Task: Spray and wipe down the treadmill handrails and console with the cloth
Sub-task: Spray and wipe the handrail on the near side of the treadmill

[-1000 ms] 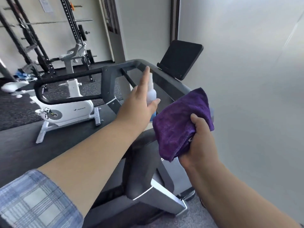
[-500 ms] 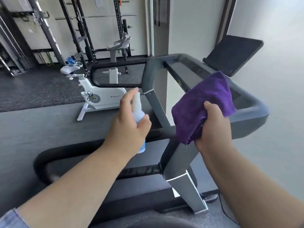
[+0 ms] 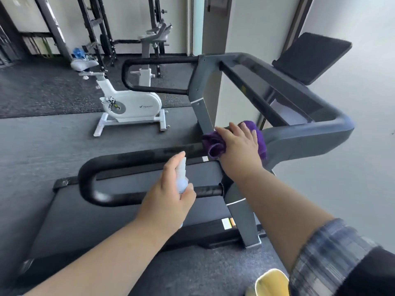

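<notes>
A white stationary exercise bike (image 3: 128,105) stands on the dark rubber floor at the left, well apart from the treadmill, with black metal weight racks (image 3: 94,28) against the wall behind it. Nearer, the black foam-covered looped handrail (image 3: 136,157) of the grey treadmill curves round at its left end and runs right to the frame. The left hand (image 3: 168,201) holds a small translucent white spray bottle (image 3: 181,178) upright, fingers curled round its body and the forefinger laid along the top (the nozzle itself is hidden behind that finger), just in front of the handrail's upper bar. Further right, the right hand (image 3: 239,146) presses a crumpled purple microfibre cloth (image 3: 215,144) onto the handrail where it meets the grey upright, its fingers spread over the fabric. Beyond, the treadmill's dark grey console bar (image 3: 299,107) carries a tilted black tablet-like screen (image 3: 312,56) at the far right.
</notes>
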